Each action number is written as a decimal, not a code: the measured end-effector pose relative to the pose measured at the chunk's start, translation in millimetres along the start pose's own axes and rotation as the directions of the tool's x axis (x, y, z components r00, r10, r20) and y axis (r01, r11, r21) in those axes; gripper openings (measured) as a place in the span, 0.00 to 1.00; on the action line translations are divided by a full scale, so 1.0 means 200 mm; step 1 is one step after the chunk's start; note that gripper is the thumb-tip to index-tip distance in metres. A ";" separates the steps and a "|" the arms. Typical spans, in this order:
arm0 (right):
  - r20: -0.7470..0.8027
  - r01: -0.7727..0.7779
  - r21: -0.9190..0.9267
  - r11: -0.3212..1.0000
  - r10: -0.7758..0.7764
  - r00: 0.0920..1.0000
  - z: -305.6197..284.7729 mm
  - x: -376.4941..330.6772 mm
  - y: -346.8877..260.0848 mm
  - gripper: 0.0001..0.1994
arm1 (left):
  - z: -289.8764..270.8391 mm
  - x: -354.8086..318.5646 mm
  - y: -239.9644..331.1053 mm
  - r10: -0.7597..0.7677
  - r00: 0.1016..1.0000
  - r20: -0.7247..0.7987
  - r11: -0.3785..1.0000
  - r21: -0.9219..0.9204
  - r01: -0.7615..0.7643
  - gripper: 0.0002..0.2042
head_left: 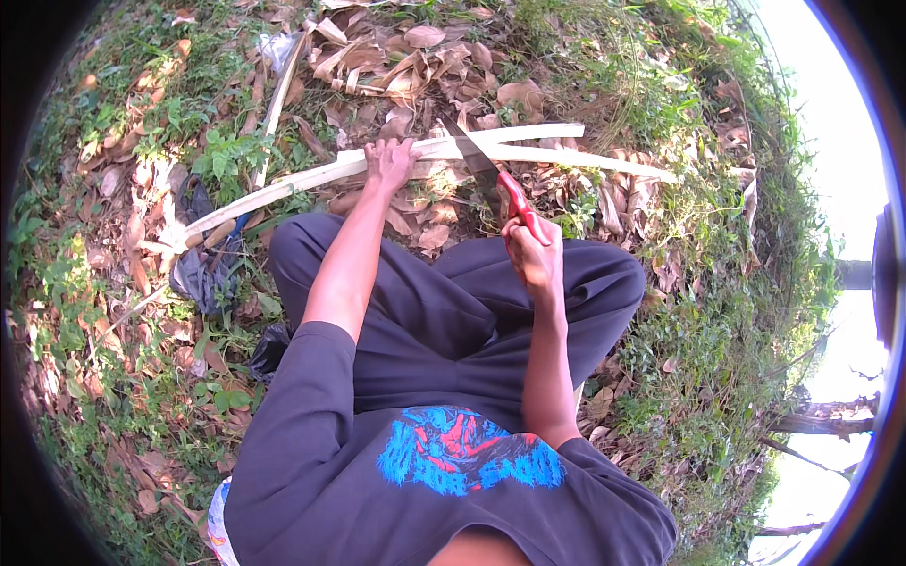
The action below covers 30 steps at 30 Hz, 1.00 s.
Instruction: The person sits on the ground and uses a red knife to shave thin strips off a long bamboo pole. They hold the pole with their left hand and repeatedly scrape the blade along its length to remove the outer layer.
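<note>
Pale wooden strips lie crossed at a shallow angle over the leafy ground in front of my folded legs. My left hand is closed over them near the middle, fingers wrapped round the upper strip. In my right hand is a handsaw with a red handle, its dark blade slanting up and to the left. The blade meets the upper strip just right of my left hand. Whether it has cut into the wood, I cannot tell.
Left of my knee lies a black plastic bag, with a wooden-handled tool beside it. Another pale strip points away at the far left, near a piece of clear plastic. Dry leaves and grass surround me.
</note>
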State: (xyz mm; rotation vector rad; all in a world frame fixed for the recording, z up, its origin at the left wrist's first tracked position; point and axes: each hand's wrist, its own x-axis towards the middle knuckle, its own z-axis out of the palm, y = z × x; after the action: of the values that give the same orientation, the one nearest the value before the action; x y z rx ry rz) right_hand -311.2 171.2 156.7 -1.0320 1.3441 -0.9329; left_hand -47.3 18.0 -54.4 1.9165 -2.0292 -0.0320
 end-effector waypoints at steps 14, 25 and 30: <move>-0.017 0.120 -0.245 0.962 -0.128 0.992 0.14 0.48 -0.02 0.07 | -0.03 -0.03 0.04 -0.041 0.995 0.092 0.992 -0.118 0.052 0.21; -0.027 0.161 -0.117 0.980 -0.166 0.986 0.20 0.07 0.05 0.06 | -0.07 -0.02 0.03 -0.093 0.954 0.286 0.973 -0.177 0.148 0.23; -0.025 0.096 -0.065 0.993 -0.097 0.995 0.16 0.08 0.04 0.06 | 0.00 -0.03 0.02 -0.032 0.998 0.063 0.994 -0.105 0.038 0.21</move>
State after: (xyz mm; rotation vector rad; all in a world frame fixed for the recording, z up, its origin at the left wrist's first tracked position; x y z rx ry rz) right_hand -280.0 160.3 143.8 -1.1452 1.3647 -0.9844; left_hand -51.5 23.3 -55.5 1.9068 -1.9899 -0.2052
